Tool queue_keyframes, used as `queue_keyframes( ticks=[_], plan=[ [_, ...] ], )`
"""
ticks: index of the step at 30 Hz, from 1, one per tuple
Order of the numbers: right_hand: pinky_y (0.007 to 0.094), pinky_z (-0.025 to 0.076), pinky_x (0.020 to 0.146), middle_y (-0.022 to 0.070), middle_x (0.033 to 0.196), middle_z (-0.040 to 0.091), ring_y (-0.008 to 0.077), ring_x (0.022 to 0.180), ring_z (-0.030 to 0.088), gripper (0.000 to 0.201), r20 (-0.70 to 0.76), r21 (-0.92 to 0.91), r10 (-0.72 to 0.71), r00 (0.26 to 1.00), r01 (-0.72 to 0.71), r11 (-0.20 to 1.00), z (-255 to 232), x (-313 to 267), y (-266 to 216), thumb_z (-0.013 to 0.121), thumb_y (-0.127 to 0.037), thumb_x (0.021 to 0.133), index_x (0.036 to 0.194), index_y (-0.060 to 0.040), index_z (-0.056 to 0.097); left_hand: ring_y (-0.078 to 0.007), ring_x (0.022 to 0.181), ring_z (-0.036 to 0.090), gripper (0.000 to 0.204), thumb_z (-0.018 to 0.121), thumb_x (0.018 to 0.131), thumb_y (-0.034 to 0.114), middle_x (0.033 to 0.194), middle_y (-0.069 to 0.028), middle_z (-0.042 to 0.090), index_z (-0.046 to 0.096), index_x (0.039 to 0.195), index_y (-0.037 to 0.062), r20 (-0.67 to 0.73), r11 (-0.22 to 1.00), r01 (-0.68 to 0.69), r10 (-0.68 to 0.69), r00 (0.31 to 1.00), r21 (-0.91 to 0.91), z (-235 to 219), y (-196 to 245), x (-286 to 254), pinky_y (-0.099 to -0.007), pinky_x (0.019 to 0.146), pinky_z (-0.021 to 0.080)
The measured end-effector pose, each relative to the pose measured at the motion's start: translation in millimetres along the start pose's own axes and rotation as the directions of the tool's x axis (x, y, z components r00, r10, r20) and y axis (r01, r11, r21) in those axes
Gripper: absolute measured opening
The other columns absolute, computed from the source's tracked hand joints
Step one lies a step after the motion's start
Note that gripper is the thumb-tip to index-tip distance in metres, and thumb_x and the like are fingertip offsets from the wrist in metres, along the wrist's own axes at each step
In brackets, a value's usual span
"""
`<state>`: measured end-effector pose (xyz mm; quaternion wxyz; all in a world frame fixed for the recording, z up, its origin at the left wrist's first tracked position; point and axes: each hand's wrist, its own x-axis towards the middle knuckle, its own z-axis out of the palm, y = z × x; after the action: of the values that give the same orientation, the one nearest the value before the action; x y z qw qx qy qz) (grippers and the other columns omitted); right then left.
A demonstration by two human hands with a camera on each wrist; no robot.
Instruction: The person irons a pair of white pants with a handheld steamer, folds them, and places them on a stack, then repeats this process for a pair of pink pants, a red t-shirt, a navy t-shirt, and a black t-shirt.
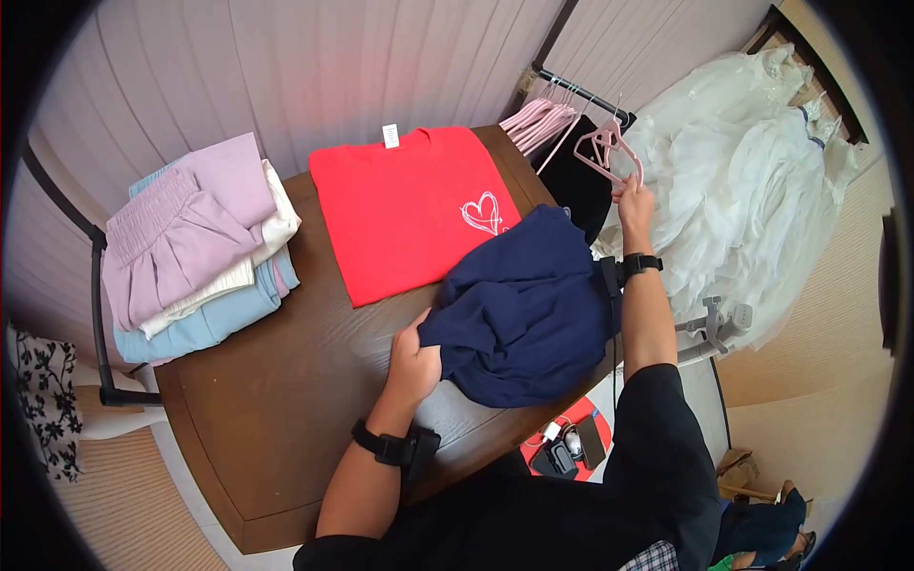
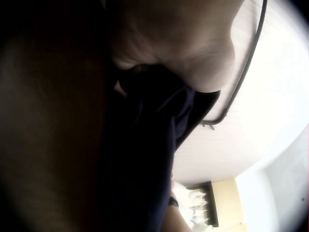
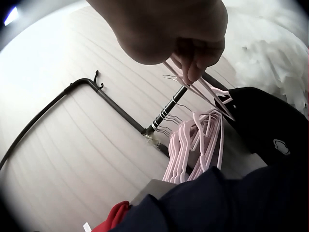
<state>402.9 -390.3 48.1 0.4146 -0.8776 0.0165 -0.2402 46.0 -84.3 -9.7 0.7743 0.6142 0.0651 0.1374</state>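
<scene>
My left hand grips the near left edge of a bunched navy garment on the brown table. In the left wrist view, the dark cloth hangs down from under that hand. My right hand is stretched forward past the table's right side and pinches a pink clothes hanger. Its fingers curl round the hanger's thin bar in the right wrist view, close to the black rack rail. A red T-shirt with a white heart print lies flat behind the navy garment.
Folded lilac, cream and light blue clothes are stacked at the table's left. Several pink hangers and a black garment hang on the rack. White dresses fill the right side. Small devices lie on a red stool below.
</scene>
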Motion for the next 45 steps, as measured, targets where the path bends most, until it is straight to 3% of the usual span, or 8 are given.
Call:
queue_keyframes(
  ticks=[11,17,20,25,29,35,41,45],
  plan=[
    [0.0259,0.047,0.053,0.0087,0.074,0.068,0.0139,0.058,0.063,0.04,0.206,0.175,0.281,0.937,-0.318,0.932,21.6,7.2,19.8,0.047,-0.035,0.101,0.106,0.0006,0.064,-0.0121,0.091,0.061,0.031,0.046,0.101,0.016,0.097,-0.0121,0.071,0.061,0.111,-0.0088,0.001,1.0,0.009,-0.009,1.0,-0.009,1.0,10.2,-0.3,-0.0282,0.083,0.049],
    [0.0263,0.051,0.071,0.0111,0.105,0.064,0.016,0.085,0.065,0.057,0.524,0.179,0.31,0.793,-0.459,0.871,-20.5,-46.4,-1.9,0.058,-0.031,0.097,0.145,-0.0069,0.038,-0.0115,0.092,0.06,0.031,0.046,0.101,0.017,0.098,-0.012,0.071,0.061,0.111,-0.008,-0.003,0.999,0.012,-0.012,1.0,-0.03,1.4,7.5,0.3,-0.028,0.083,0.048],
    [0.0255,0.051,0.071,0.0101,0.105,0.064,0.0153,0.086,0.065,0.054,0.557,0.195,0.233,0.797,-0.398,0.896,-51.9,-88.6,-21.1,0.059,-0.027,0.097,0.143,-0.0045,0.041,-0.0113,0.093,0.06,0.032,0.045,0.102,0.019,0.099,-0.011,0.071,0.061,0.111,-0.0072,0.001,0.998,0.0,0.001,1.0,-0.059,2.1,8.6,1.3,-0.0276,0.084,0.048],
    [0.0265,0.051,0.078,0.0057,0.102,0.063,0.0139,0.09,0.062,0.039,0.77,0.21,-0.095,0.631,-0.111,0.971,-105.4,-207.5,-73.0,0.065,-0.011,0.092,0.127,-0.0001,0.055,-0.0121,0.095,0.06,0.034,0.043,0.103,0.02,0.103,-0.0098,0.07,0.061,0.114,-0.0069,0.0,0.997,0.001,-0.001,1.0,-0.083,2.0,3.5,2.7,-0.0272,0.086,0.048],
    [0.0375,0.048,0.094,0.0163,0.113,0.062,0.0331,0.108,0.06,0.045,0.745,0.144,-0.35,0.568,0.374,0.916,-131.9,-272.3,-96.3,0.074,-0.009,0.079,0.121,-0.0015,0.06,-0.0138,0.097,0.061,0.036,0.041,0.104,0.019,0.107,-0.0101,0.068,0.061,0.116,-0.0082,0.003,0.986,-0.017,0.018,1.0,-0.168,3.7,5.9,1.0,-0.0273,0.089,0.048],
    [0.0439,0.042,0.103,0.0169,0.126,0.054,0.0379,0.125,0.048,0.051,0.739,0.148,-0.417,0.528,0.477,0.866,-150.7,-322.1,-100.0,0.078,-0.012,0.073,0.119,-0.0021,0.06,-0.0156,0.098,0.062,0.036,0.041,0.104,0.02,0.11,-0.0106,0.067,0.06,0.117,-0.0083,-0.026,0.967,0.045,-0.053,0.998,-0.249,3.4,11.1,-4.3,-0.0271,0.089,0.049],
    [0.0444,0.044,0.1,0.0173,0.113,0.061,0.0388,0.119,0.054,0.021,0.564,0.058,-0.466,0.682,0.531,0.846,-146.5,-333.2,-73.5,0.063,0.007,0.077,0.097,0.0015,0.062,-0.0126,0.067,0.06,0.036,0.039,0.104,0.022,0.084,-0.0082,0.065,0.06,0.114,-0.0051,-0.032,0.965,0.17,-0.18,0.983,-0.202,-0.8,30.6,-18.4,-0.0253,0.059,0.049],
    [0.0339,0.047,0.092,0.0157,0.101,0.065,0.0298,0.101,0.064,0.016,0.388,0.075,-0.281,0.878,0.273,0.959,-170.4,-321.4,-67.7,0.057,0.003,0.088,0.104,0.0024,0.06,-0.0106,0.045,0.047,0.038,0.037,0.103,0.024,0.065,-0.0045,0.056,0.059,0.114,-0.0053,-0.015,0.962,0.131,-0.139,0.99,-0.238,-9.7,37.9,-28.6,-0.0244,0.042,0.04]
  ],
)
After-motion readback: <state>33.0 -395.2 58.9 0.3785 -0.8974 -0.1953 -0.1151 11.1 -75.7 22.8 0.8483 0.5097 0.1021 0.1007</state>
